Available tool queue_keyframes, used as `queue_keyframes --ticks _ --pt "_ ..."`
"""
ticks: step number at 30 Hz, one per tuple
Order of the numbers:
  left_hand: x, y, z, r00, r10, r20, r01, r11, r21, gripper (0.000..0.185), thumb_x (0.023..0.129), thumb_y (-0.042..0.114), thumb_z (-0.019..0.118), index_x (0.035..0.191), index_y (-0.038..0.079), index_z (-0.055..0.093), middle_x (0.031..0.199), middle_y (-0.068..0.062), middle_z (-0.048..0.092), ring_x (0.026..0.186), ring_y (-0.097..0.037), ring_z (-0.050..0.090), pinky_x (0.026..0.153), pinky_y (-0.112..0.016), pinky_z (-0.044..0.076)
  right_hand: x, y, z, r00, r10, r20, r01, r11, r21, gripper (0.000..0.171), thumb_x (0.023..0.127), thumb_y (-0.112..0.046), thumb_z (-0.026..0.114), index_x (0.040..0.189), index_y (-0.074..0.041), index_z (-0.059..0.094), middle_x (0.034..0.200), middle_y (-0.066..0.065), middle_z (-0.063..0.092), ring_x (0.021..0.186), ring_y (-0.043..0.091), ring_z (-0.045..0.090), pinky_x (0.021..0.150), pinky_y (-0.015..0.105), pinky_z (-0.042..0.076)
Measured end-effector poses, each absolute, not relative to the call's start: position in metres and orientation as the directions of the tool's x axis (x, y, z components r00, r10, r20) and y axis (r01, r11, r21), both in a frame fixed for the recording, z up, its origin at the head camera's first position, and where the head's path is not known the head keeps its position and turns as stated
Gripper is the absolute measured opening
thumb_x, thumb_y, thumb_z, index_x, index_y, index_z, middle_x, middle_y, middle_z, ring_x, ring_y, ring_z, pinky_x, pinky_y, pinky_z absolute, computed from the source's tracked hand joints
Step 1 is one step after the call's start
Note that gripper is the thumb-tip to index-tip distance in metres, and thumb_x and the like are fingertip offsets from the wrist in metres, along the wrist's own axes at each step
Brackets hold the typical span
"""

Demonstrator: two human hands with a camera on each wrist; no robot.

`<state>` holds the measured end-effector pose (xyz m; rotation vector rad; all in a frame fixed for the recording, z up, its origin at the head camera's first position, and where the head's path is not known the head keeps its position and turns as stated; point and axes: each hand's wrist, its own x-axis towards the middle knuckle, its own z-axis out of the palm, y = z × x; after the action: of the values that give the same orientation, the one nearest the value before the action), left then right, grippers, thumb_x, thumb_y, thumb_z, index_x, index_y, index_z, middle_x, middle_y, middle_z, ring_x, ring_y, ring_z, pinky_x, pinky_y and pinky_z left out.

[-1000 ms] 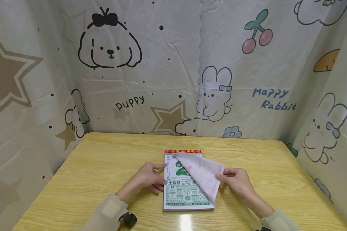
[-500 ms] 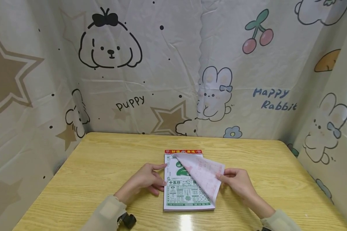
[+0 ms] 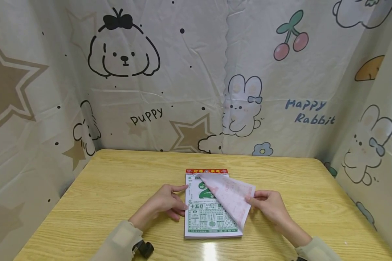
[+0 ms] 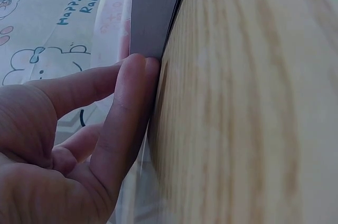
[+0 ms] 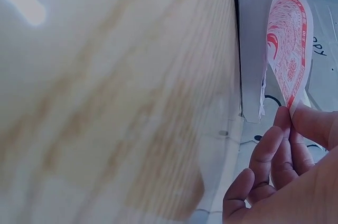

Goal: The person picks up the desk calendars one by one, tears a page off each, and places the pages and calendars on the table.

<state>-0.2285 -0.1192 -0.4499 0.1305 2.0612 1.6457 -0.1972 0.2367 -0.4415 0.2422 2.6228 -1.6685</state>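
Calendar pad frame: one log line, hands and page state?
left hand: fingers steady calendar pad left edge | right hand: pinches lifted top sheet | sheet: curled, attached at top | pad: flat on table

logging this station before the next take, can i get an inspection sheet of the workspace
surface: light wood-grain table, glare spot at its near edge.
job's things: tear-off calendar pad lies flat at table centre, red header strip at its far end, green-printed page showing; top sheet, red print, is lifted and curled toward the right.
clutter: nothing seen.
grippers: left hand rests against the pad's left edge, fingers touching its side; right hand pinches the lifted sheet's edge.
cables: nothing seen; a small black wrist-worn device shows at the left sleeve.
surroundings: cartoon-print cloth backdrop with puppy, rabbits, stars and cherries on three sides.
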Motion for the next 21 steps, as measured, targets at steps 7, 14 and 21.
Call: queue_keyframes --ticks 7,14,21 --pt "-0.2281 -0.1180 -0.4503 -0.876 0.365 -0.317 -0.229 0.265 0.937 0.081 0.085 -0.006 0.083 0.158 0.003 0.047 0.084 -0.017 0.075 0.068 -0.025 0.075 0.057 -0.038 0.066 -0.1961 0.2370 -0.4398 -0.988 0.114 -0.100 0.139 0.415 -0.899 0.025 0.090 -0.017 0.086 0.097 0.005 0.077 0.077 0.002 0.072 0.074 0.016 0.062 0.062 0.023 0.049" --pt "-0.2282 -0.1178 -0.4489 -0.875 0.359 -0.326 -0.235 0.273 0.933 0.080 0.086 -0.006 0.082 0.158 0.004 0.048 0.084 -0.017 0.075 0.068 -0.025 0.075 0.057 -0.038 0.066 -0.1968 0.2380 -0.4390 -0.987 0.119 -0.111 0.152 0.420 -0.895 0.026 0.091 -0.018 0.085 0.099 0.006 0.076 0.079 0.002 0.072 0.076 0.016 0.062 0.062 0.023 0.051" --pt "-0.2280 -0.1173 -0.4475 -0.876 0.350 -0.333 -0.240 0.283 0.929 0.081 0.085 -0.006 0.082 0.158 0.004 0.048 0.083 -0.017 0.076 0.068 -0.025 0.075 0.057 -0.038 0.066 -0.1977 0.2395 -0.4400 -0.986 0.125 -0.106 0.150 0.426 -0.892 0.024 0.091 -0.016 0.085 0.098 0.006 0.077 0.078 0.002 0.070 0.074 0.016 0.061 0.059 0.023 0.049"
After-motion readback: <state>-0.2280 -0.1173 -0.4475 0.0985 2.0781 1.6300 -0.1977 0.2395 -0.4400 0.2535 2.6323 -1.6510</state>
